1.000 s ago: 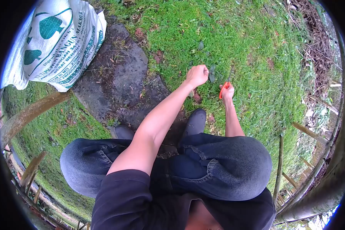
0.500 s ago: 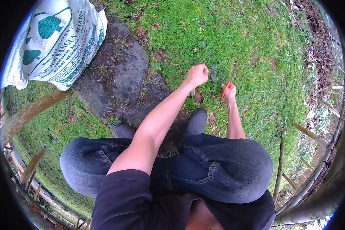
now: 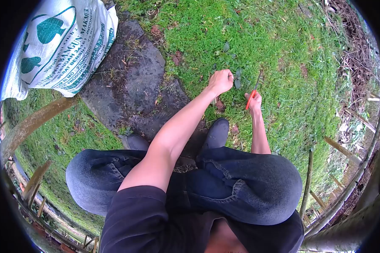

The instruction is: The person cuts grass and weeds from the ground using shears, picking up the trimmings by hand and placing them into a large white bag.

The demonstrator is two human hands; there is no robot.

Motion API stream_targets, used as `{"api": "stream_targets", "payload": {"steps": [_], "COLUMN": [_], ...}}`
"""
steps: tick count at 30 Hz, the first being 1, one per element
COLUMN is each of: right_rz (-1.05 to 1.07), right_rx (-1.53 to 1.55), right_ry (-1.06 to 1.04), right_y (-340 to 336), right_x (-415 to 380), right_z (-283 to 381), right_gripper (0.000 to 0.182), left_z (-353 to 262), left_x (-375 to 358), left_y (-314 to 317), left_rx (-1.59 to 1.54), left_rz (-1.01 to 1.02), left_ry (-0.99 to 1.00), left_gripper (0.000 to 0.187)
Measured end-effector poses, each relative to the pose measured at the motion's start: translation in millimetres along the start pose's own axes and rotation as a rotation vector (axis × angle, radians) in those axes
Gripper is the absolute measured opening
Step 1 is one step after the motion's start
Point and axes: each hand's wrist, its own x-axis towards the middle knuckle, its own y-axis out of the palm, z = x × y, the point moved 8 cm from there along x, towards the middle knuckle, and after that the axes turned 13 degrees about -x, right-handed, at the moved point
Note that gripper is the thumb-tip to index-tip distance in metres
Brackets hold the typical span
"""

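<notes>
My left hand (image 3: pixel 221 82) is closed low over the grass, with its fingers curled in; anything inside them is hidden. To its right, my right hand (image 3: pixel 253 102) is wrapped round the orange handles of a pair of scissors (image 3: pixel 252 96). The dark blades point up and away from me, slightly apart from the left hand. Between and just beyond the hands grows a broad-leaved plant (image 3: pixel 237 78) in the low green grass (image 3: pixel 278 55).
A white printed sack (image 3: pixel 67 46) stands at the upper left beside dark flat stones (image 3: pixel 135 76). My boots (image 3: pixel 217 133) are close below the hands. Wooden stakes (image 3: pixel 342 149) and a heap of dry twigs (image 3: pixel 352 46) line the right side.
Both hands appear slightly farther right in view, and the sack has shifted a little left. My left hand is still closed, and the scissors remain in my right hand.
</notes>
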Motion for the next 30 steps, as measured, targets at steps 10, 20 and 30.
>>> {"api": "stream_targets", "payload": {"steps": [10,20,30], "right_rz": [0.006,-0.056,-0.250], "right_rx": [-0.025,-0.034,0.057], "right_ry": [0.005,-0.002,-0.379], "right_y": [-0.8,-15.6,-126.3], "right_x": [-2.2,38.8,14.5], "right_z": [-3.1,9.8,127.2], "right_gripper": [0.030,0.024,0.023], "left_z": [0.1,-1.6,10.0], "left_x": [0.7,-7.6,-9.5], "left_y": [6.8,26.0,86.8], "left_rx": [-0.011,0.084,0.097], "left_rz": [0.037,0.070,0.225], "left_ry": [0.015,0.053,0.118], "left_gripper": [0.020,0.015,0.025]}}
